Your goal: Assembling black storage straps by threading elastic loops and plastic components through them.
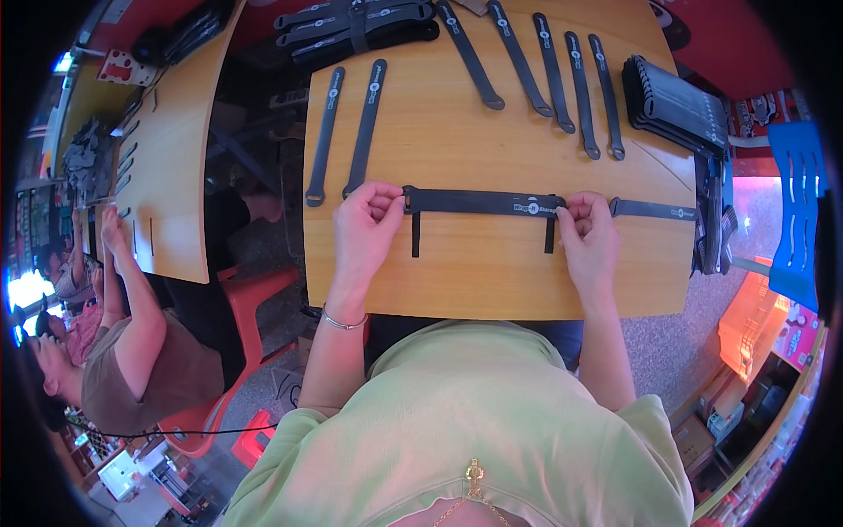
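A black storage strap (483, 203) with white print and a slotted left end lies stretched sideways near the table's front. My left hand (369, 224) pinches it beside the slotted end. At the printed right end, my right hand (590, 233) grips it between thumb and fingers. Two short, narrow black strips, a left one (416, 235) and a right one (549, 236), extend from under the strap toward me. Beyond my left hand lie two similar straps, one (325, 136) farther left and one (365, 127) nearer. Another strap (654, 210) lies just right of my right hand.
Several straps (518, 57) lie spread across the far side of the wooden table (492, 290). A bundled stack (358, 31) sits far left, another pile (674, 104) at the right edge. Leftward, a person (145, 351) sits on a red chair (255, 303) at another table (184, 176).
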A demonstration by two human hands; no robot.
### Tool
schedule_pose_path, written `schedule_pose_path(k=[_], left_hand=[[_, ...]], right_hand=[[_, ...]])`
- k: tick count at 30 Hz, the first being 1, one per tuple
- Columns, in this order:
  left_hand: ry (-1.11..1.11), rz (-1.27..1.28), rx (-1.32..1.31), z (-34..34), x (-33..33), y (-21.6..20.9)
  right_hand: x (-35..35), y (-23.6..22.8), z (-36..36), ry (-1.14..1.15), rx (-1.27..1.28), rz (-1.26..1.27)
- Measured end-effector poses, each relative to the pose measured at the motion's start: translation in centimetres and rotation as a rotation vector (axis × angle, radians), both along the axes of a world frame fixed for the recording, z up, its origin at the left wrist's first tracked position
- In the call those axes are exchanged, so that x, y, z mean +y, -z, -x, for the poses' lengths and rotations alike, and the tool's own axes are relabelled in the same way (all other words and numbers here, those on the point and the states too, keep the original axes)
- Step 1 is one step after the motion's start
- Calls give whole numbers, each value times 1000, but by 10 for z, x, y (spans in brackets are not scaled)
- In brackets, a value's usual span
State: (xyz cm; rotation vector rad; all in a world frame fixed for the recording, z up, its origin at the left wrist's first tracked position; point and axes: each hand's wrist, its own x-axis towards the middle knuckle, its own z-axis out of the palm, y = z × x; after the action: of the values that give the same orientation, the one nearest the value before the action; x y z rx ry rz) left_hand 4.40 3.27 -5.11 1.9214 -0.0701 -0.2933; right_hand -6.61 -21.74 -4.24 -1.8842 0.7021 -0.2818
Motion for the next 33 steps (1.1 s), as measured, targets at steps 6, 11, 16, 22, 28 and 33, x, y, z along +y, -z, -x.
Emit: schedule_pose_path(k=[6,11,16,22,28,33], left_hand=[[-5,-12,-4,0,0,0],[-11,-15,-2,1,0,0],[-14,-23,-12,1,-1,0],[-10,-37,-34,1,1,3],[-14,-48,-54,2,0,3],[-6,-76,-103,4,-1,4]], right_hand=[[0,0,0,-1,3,20],[0,-1,-1,5,12,26],[1,-2,-1,2,53,86],[2,1,0,-32,36,167],[4,2,1,-44,34,267],[3,-1,2,-38,45,328]])
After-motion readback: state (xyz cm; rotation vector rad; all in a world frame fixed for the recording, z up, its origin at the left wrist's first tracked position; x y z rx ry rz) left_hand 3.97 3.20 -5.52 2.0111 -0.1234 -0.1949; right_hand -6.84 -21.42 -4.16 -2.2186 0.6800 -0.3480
